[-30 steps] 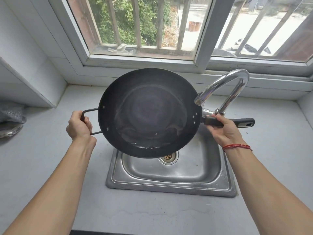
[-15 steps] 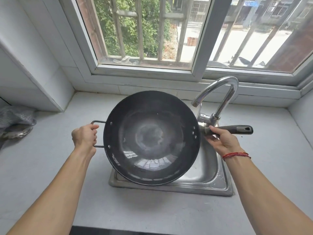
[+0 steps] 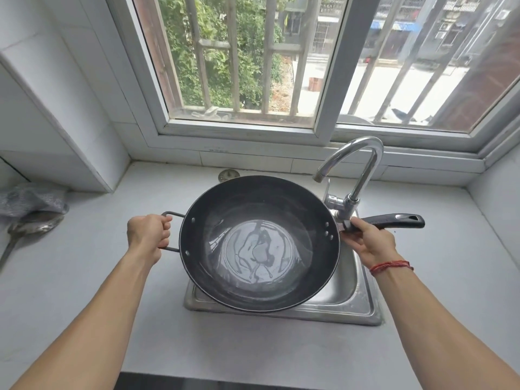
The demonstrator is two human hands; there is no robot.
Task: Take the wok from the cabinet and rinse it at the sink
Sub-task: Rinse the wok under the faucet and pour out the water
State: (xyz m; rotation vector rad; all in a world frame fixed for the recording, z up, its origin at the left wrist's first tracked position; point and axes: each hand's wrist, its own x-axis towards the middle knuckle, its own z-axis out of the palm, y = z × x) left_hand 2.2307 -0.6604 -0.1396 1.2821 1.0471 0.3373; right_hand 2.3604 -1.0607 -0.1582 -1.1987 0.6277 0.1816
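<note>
A dark round wok point(image 3: 259, 243) hangs roughly level over the steel sink point(image 3: 349, 299), covering most of the basin. A thin film of water lies in its bottom. My left hand point(image 3: 147, 235) is closed on the wire loop handle at the wok's left side. My right hand point(image 3: 367, 239) grips the long black handle near where it joins the wok's right side. The chrome faucet point(image 3: 354, 170) curves over the wok's right rim; no water runs from its spout.
A grey countertop point(image 3: 92, 277) surrounds the sink. At the far left lie a metal ladle point(image 3: 31, 226) and a grey mesh cloth point(image 3: 28, 198). A barred window point(image 3: 281, 66) stands behind the sink. A small round metal cap point(image 3: 228, 174) sits behind the wok.
The wok has gone from tilted up facing me to nearly level over the sink. Water has gathered in its bottom. Both hands kept their grips.
</note>
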